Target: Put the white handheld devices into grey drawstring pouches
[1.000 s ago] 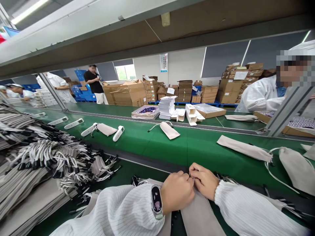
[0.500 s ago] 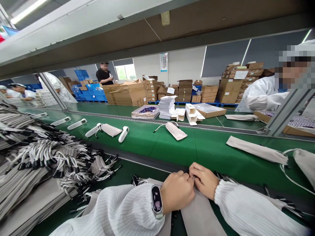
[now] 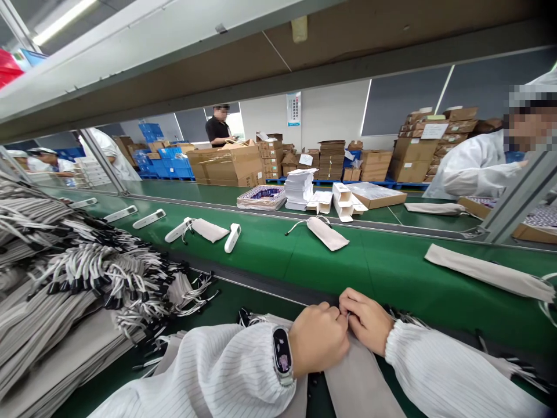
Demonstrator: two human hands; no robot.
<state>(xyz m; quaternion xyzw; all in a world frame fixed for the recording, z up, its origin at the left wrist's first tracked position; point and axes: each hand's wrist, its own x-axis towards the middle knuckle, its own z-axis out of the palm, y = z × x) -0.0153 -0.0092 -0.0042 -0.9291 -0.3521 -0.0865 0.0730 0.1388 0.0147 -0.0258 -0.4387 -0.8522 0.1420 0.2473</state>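
The green conveyor belt (image 3: 331, 261) runs the full width of the bench, with a grey shelf overhead cutting off the top of the view. Along the left edge sprawls a big heap of grey drawstring pouches (image 3: 65, 290), cords and black toggles tangled together, too many to count. Across the belt, a co-worker in a white coat (image 3: 474, 165) leans in at the far right corner, partly hidden behind a metal post. Beyond the far edge stand stacked cardboard boxes (image 3: 230, 165); a blue-and-white wall sign (image 3: 293, 109) carries print too small to read.

On the belt, a long flat pouch (image 3: 483, 271) lies at the right, its end cut off by the frame. A smaller pouch (image 3: 327, 233) sits mid-belt near the far edge, another pouch (image 3: 210, 230) left of it lies between two white handheld devices (image 3: 232, 238).

Down at the near edge, the left hand (image 3: 317, 339) is curled closed, knuckles up, fingertips pinching the top end of a grey pouch (image 3: 357, 383) lying flat on the bench under both wrists. The right hand (image 3: 368, 319) is curled closed too, thumb and fingers meeting the left's right at that pouch mouth; what sits between the fingertips is hidden. A smartwatch (image 3: 282, 355) rides the left wrist, its screen unreadable.
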